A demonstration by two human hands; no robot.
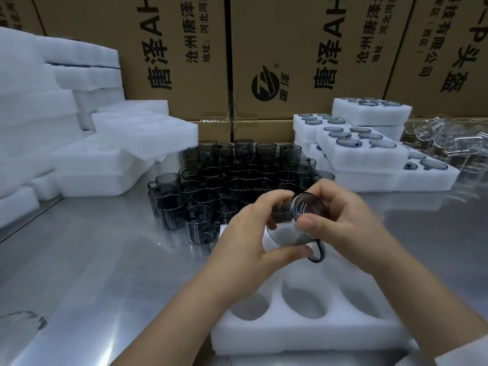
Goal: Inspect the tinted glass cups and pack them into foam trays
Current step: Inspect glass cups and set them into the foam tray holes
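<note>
We have one tinted cup [295, 220] lifted off the tabletop [105, 260], held between both hands above the far end of the open foam tray [303, 336]. The left hand [245, 241] grips it with the thumb under the rim and the fingers [274, 199] curled over the top. The right hand [351, 223] pinches the other end, thumb on the glass. The cup lies on its side with its handle [318, 250] hanging down, which we judge lets the light show up chips or flaws. The tray sits nearest us, its visible pockets empty, so a sound cup has only a short way to go. The unchecked cups [224, 180] stand bunched just behind it within reach. Filled trays [361, 151] are stacked to the right and spare foam trays [105, 143] piled to the left.
</note>
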